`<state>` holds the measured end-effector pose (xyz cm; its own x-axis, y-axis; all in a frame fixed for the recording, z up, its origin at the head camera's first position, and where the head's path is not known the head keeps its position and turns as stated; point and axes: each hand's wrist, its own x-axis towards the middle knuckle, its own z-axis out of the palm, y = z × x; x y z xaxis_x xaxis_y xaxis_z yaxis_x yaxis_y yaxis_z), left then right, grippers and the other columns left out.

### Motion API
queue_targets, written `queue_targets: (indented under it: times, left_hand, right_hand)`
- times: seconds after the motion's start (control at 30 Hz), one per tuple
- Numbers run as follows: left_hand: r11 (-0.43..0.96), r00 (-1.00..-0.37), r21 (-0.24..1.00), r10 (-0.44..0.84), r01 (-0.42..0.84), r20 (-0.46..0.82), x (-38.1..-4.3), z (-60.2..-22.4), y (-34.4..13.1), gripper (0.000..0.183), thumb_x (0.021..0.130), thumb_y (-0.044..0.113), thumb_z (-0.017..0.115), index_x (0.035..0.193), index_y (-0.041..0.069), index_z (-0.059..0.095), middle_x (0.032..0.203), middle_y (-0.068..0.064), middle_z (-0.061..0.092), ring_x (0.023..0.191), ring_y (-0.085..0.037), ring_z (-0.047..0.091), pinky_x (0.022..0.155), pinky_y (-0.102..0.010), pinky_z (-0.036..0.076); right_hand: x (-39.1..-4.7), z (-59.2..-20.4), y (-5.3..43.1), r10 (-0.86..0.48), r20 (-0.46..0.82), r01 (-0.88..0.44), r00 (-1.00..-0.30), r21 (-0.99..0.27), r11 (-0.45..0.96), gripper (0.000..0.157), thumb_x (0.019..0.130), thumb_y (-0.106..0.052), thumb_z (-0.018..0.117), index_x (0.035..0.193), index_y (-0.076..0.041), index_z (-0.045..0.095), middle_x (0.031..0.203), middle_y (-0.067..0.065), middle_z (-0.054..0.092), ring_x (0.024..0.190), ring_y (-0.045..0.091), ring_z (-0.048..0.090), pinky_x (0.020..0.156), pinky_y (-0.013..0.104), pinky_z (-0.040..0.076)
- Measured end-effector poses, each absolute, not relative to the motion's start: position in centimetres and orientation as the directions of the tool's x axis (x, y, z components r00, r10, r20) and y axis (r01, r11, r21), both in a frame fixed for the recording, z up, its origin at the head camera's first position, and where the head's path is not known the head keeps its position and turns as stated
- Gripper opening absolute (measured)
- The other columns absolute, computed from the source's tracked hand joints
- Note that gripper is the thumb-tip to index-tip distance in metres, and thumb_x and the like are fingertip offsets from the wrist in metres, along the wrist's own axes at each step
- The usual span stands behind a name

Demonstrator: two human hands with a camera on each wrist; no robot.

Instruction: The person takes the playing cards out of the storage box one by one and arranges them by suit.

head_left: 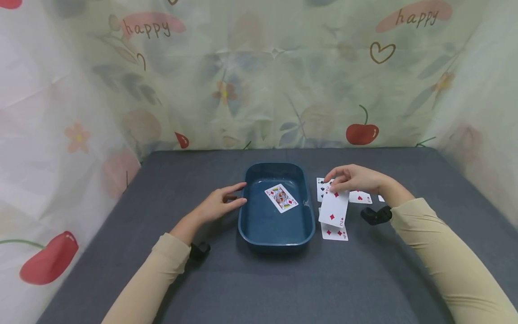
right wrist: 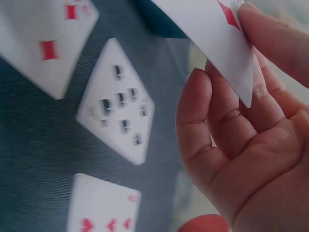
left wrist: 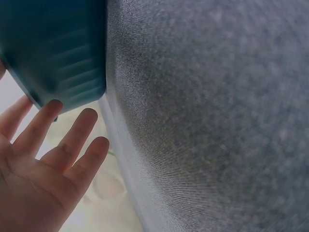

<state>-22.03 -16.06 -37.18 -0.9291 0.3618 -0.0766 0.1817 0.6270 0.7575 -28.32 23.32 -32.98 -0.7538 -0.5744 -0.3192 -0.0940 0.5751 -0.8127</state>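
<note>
My right hand [head_left: 360, 177] pinches a two of diamonds playing card [head_left: 335, 211] between thumb and fingers, to the right of the blue tray [head_left: 259, 234]. In the right wrist view the card [right wrist: 212, 38] slants up from the fingers. Below it on the table lies a four of diamonds [head_left: 334, 233], partly covered. A seven of spades [head_left: 320, 191] and a card of hearts [head_left: 360, 198] lie near the same hand. My left hand [head_left: 212, 204] is at the tray's left rim, its fingers extended. Inside the tray rests a diamond face card [head_left: 281, 198], face up.
Just beyond the right wrist, the corner of another white card [head_left: 381, 198] shows. A dark grey cloth [head_left: 275, 288] covers the table. Printed curtains [head_left: 259, 90] hang behind and at both sides. Each wrist wears a black camera mount [head_left: 376, 215].
</note>
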Motion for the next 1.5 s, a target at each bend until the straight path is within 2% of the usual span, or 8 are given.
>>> queue_targets:
  times: [0.27,0.53,0.73,1.03,1.27,1.5]
  left_hand:
    - [0.631,-0.931,0.757,0.356,0.172,-0.085,-22.0,-37.2,-16.1,0.061,0.090,0.042,0.057,0.145,0.026,0.034,0.152,-0.009,0.032,0.132,-0.036,0.043,0.103,-0.053,0.040]
    - [0.629,-0.931,0.759,0.355,0.168,-0.088,-21.9,-37.1,-16.1,0.061,0.091,0.042,0.057,0.145,0.027,0.034,0.152,-0.008,0.032,0.132,-0.035,0.044,0.103,-0.053,0.040]
    - [0.635,-0.933,0.754,0.349,0.165,-0.090,-21.9,-37.1,-16.0,0.061,0.090,0.043,0.057,0.145,0.028,0.034,0.152,-0.008,0.032,0.131,-0.035,0.044,0.103,-0.052,0.041]
    - [0.635,-0.932,0.756,0.350,0.161,-0.096,-22.0,-37.3,-16.1,0.061,0.090,0.043,0.057,0.145,0.028,0.033,0.152,-0.007,0.032,0.132,-0.035,0.044,0.103,-0.053,0.040]
    - [0.625,-0.929,0.761,0.360,0.171,-0.087,-22.1,-37.4,-16.1,0.062,0.090,0.042,0.057,0.145,0.026,0.033,0.152,-0.007,0.033,0.131,-0.035,0.044,0.104,-0.052,0.040]
    - [0.613,-0.927,0.769,0.367,0.180,-0.076,-22.2,-37.5,-16.0,0.062,0.091,0.041,0.057,0.145,0.022,0.034,0.151,-0.006,0.034,0.130,-0.034,0.046,0.104,-0.050,0.041]
  right_hand:
    - [-28.7,-35.5,23.3,-0.571,-0.346,-0.095,-0.745,-0.791,0.604,0.041,0.086,-0.020,0.067,0.117,0.004,0.054,0.091,0.003,0.072,0.082,0.015,0.065,0.078,0.022,0.053]
    - [-28.9,-36.7,23.2,-0.582,-0.370,-0.094,-0.724,-0.784,0.614,0.035,0.085,-0.017,0.068,0.110,0.006,0.058,0.086,0.002,0.069,0.075,0.013,0.063,0.071,0.021,0.053]
    - [-29.0,-37.2,22.9,-0.565,-0.363,-0.118,-0.741,-0.758,0.641,0.034,0.084,-0.017,0.069,0.109,0.003,0.058,0.082,-0.002,0.069,0.076,0.011,0.059,0.072,0.022,0.048]
    - [-28.7,-37.5,22.5,-0.569,-0.313,-0.180,-0.761,-0.739,0.649,0.033,0.084,-0.018,0.069,0.110,0.001,0.059,0.090,0.006,0.072,0.083,0.014,0.058,0.076,0.025,0.045]
    - [-28.5,-37.8,22.6,-0.614,-0.269,-0.231,-0.742,-0.757,0.611,0.037,0.082,-0.027,0.070,0.109,-0.003,0.060,0.087,-0.003,0.071,0.081,0.010,0.059,0.075,0.022,0.045]
    - [-28.4,-38.1,22.4,-0.541,-0.291,-0.181,-0.789,-0.731,0.658,0.037,0.084,-0.019,0.069,0.114,-0.001,0.058,0.094,0.005,0.071,0.086,0.016,0.060,0.083,0.027,0.045]
